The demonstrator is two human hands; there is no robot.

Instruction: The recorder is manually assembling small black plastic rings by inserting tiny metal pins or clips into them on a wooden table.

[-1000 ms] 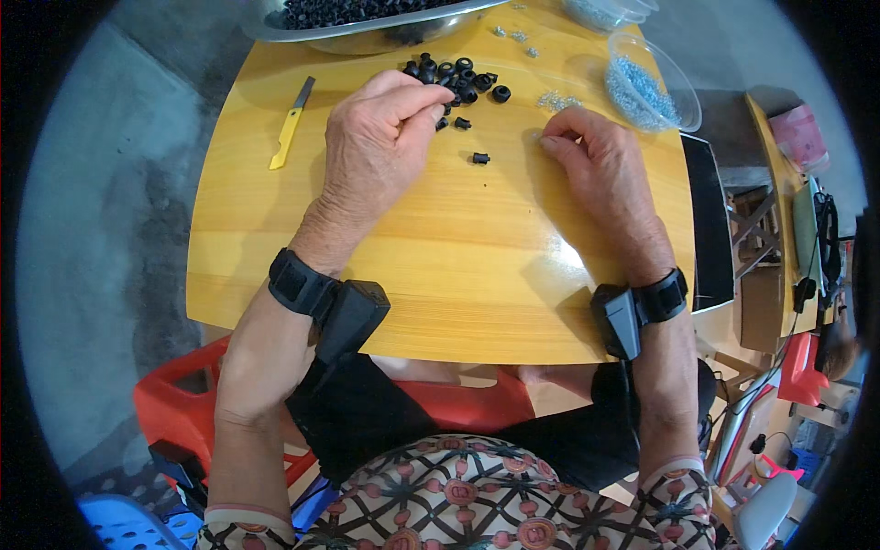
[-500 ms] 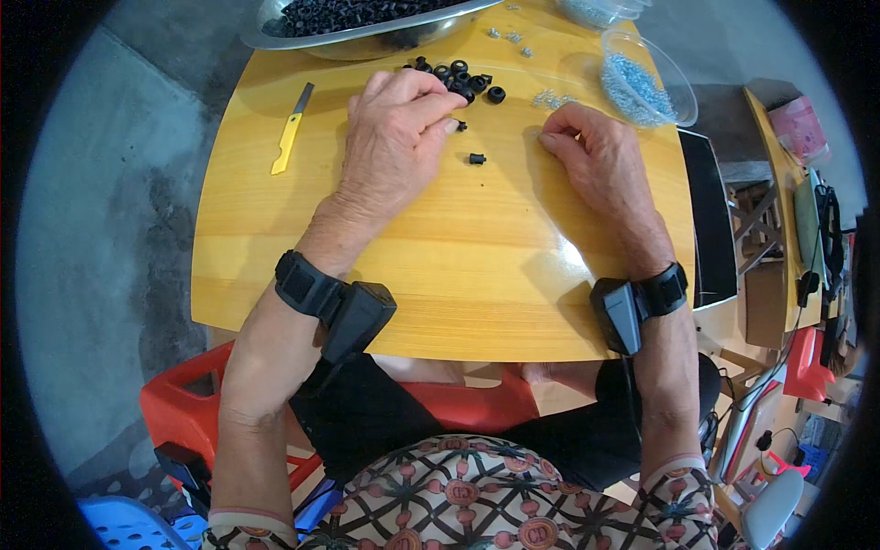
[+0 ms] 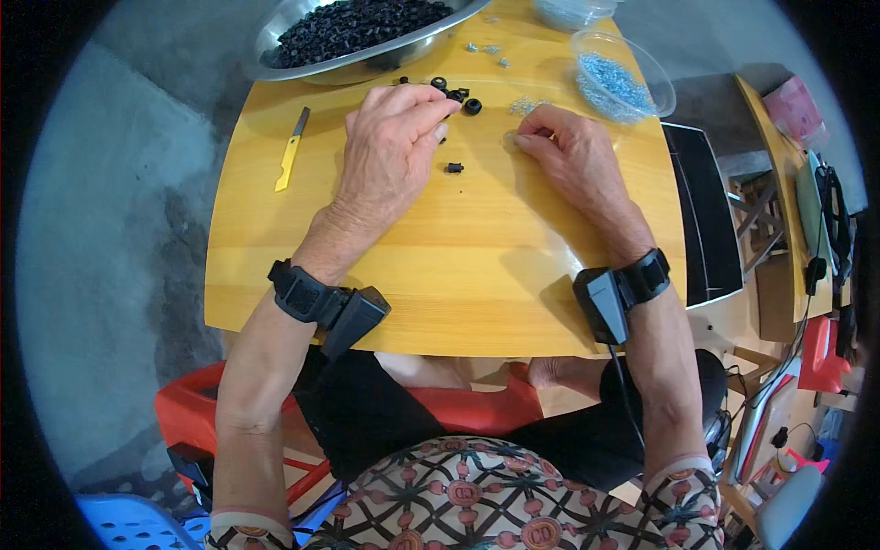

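My left hand is bent over a small pile of black round parts. Its fingers are pressed together with the tips down at the pile; what they grip, if anything, is hidden. One small black part lies alone on the wood just below that hand. To the right, my right hand hovers low over the table with thumb and forefinger pinched. Whatever sits in this pinch is too small to make out. Close to its knuckles lies a scatter of small silvery pieces.
A metal basin full of black parts stands at the far left. A clear tub of silvery pieces is at the far right, with another tub behind. A yellow-handled knife lies left on the yellow table.
The view has shifted a little. My left hand has slid slightly right over the pile and now covers more of the black parts. My right hand keeps its pinch, nearly still.
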